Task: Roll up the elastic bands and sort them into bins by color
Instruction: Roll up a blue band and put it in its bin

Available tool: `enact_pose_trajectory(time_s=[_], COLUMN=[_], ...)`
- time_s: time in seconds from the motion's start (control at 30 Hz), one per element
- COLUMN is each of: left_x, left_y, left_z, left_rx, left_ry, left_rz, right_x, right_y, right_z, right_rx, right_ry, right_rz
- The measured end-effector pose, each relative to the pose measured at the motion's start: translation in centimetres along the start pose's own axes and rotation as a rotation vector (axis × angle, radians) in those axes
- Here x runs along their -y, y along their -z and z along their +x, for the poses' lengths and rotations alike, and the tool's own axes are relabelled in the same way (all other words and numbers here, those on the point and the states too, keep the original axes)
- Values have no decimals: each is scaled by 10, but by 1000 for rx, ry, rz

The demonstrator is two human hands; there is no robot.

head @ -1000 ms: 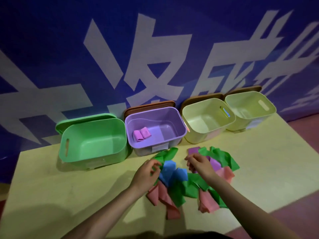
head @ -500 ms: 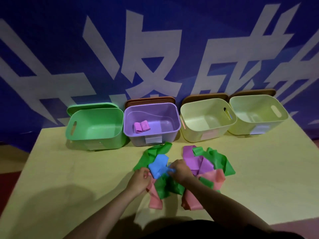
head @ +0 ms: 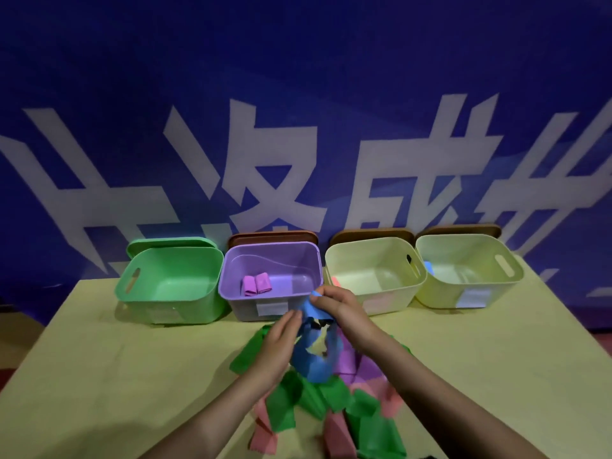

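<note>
You now have the blue band (head: 313,356) lifted clear of the pile; a second ago it still lay among the other bands on the bench (head: 99,376). It hangs as a loose, twisted loop between your hands, in front of the purple bin (head: 270,276). Your right hand (head: 337,308) pinches its top end with curled fingers, while your left hand (head: 281,339) lies against the left side of the loop with fingers mostly straight, steadying rather than gripping as far as can be seen.

That lift means the band is singled out, and rolling can likely begin once you flatten the twist.

Under your hands the pile (head: 331,402) of green, pink and purple bands stays heaped on the bench. Two rolled purple bands (head: 256,284) already sit in the purple bin. The green bin (head: 169,279) looks empty, as does the near cream bin (head: 374,273). A bit of blue shows at the far cream bin (head: 470,270), which is probably where this one goes.
</note>
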State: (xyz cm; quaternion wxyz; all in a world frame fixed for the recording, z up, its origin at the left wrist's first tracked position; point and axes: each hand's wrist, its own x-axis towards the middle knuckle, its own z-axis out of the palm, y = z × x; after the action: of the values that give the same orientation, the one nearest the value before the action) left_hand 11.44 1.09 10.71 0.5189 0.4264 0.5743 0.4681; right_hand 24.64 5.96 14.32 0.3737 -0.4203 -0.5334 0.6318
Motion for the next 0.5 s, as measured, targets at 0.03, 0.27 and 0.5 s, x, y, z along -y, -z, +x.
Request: enact_pose_trajectory(time_s=[0.03,0.27,0.5], left_x=[-6,-24,-42], left_y=[-5,-6,-17], left_z=[-1,9,-1], left_rx=[9,249,108], left_ry=[-28,-138,-131], left_rz=[-1,206,18], right_x=[8,30,13], right_y=[7,61,92], right_z=[-2,-18,-38], right_rx=[-8,-74,111], right_ry=[0,-32,-4], right_rz=[33,-21,-121])
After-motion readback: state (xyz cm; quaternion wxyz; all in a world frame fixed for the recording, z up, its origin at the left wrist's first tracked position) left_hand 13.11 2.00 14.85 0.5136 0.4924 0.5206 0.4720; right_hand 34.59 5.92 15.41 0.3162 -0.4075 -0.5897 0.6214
